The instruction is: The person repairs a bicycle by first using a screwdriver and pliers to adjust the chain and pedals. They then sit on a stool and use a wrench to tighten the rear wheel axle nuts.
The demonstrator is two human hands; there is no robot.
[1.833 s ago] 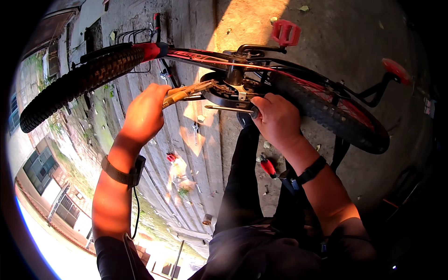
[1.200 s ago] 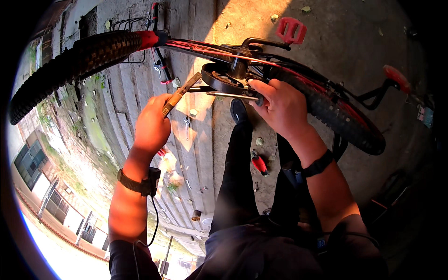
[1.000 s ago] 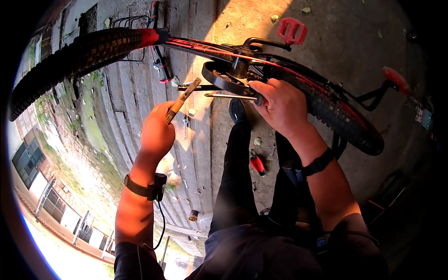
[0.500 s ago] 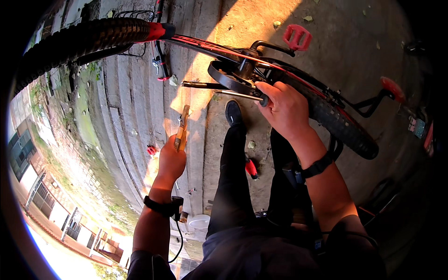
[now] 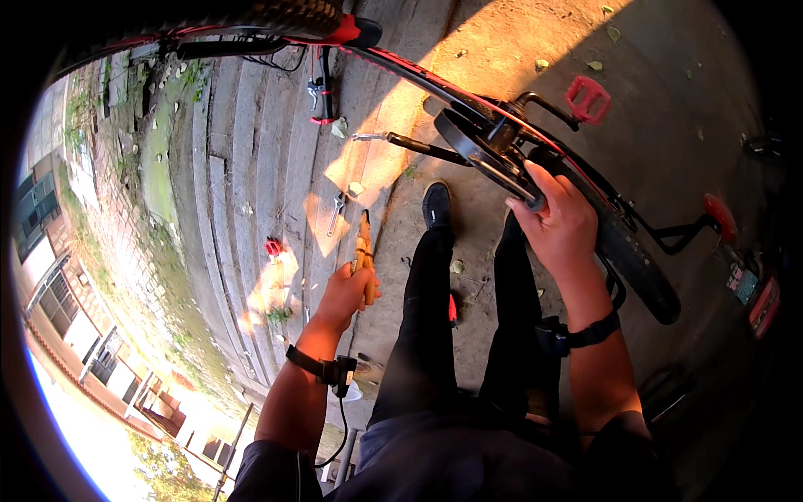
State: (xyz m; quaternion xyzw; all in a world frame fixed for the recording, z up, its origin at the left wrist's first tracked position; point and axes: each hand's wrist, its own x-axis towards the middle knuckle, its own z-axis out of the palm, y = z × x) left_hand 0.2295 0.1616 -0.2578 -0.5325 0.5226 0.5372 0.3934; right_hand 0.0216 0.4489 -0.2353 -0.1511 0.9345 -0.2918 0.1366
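My right hand (image 5: pixel 559 219) is closed on a screwdriver (image 5: pixel 507 181). Its thin metal shaft runs toward the dark round chain guard (image 5: pixel 458 138) of a black and red bicycle; the tip's exact contact cannot be made out. From beside the guard a black crank arm (image 5: pixel 422 147) points left with no pedal on its end. On the far side of the frame sits a red pedal (image 5: pixel 588 100). Lower left, my left hand (image 5: pixel 341 294) grips a yellow-brown tool (image 5: pixel 365 255) with a dark tip, held apart from the bicycle; its kind is unclear.
A metal wrench (image 5: pixel 336 214) and a loose red pedal (image 5: pixel 273 247) lie on the stone steps to the left. The bicycle's rear tyre (image 5: pixel 640 280) is close by my right forearm. My shoe (image 5: pixel 437 205) stands below the crank. Another red pedal (image 5: pixel 719 219) shows far right.
The view has shifted, so the bicycle appears further right. The screwdriver's shaft now slants down more steeply and nearer the chain guard. The wrench on the steps stands clear of my left hand's tool.
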